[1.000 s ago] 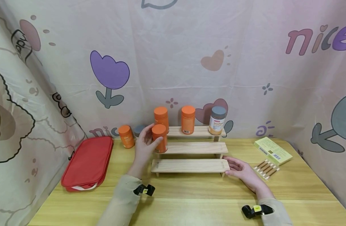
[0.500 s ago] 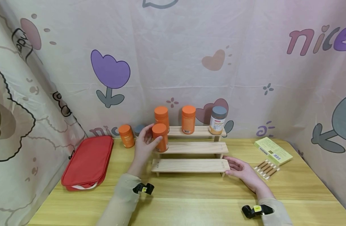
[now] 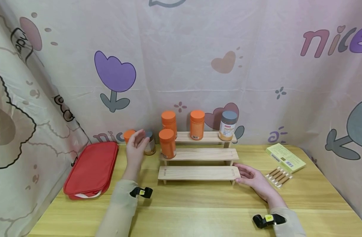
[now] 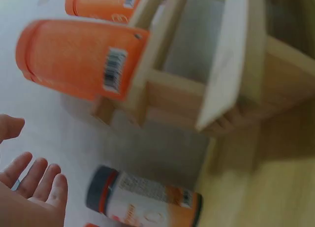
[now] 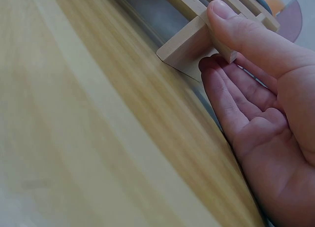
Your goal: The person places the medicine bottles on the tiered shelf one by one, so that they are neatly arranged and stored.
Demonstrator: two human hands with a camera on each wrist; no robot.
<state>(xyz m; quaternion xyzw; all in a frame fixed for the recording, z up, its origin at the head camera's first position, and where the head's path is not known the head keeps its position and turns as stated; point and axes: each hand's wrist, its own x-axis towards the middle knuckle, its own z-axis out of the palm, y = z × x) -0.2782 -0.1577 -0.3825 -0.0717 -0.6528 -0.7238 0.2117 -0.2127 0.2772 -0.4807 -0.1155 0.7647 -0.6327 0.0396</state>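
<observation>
My left hand (image 3: 135,149) is in the air left of the three-tier wooden display rack (image 3: 198,173), fingers spread and holding nothing. An orange bottle (image 3: 168,144) stands upright at the left end of the middle tier. Beside the left hand, a grey-capped bottle (image 3: 150,147) stands on the table; an orange-capped bottle (image 3: 129,135) is mostly hidden behind the hand. My right hand (image 3: 253,179) holds the rack's right end, thumb on the bottom board's edge (image 5: 209,32) and fingers beneath it. Two orange bottles (image 3: 197,125) and a grey-capped bottle (image 3: 227,126) stand on the top tier.
A red zipped case (image 3: 92,171) lies at the left of the wooden table (image 3: 198,217). On the right are a pale green box (image 3: 285,158) and a pack of cotton swabs (image 3: 279,177). A printed cloth (image 3: 175,49) hangs behind.
My left hand has let go of the orange bottle on the middle tier and moved left, uncovering the grey-capped bottle on the table. The right hand stays at the rack's end.
</observation>
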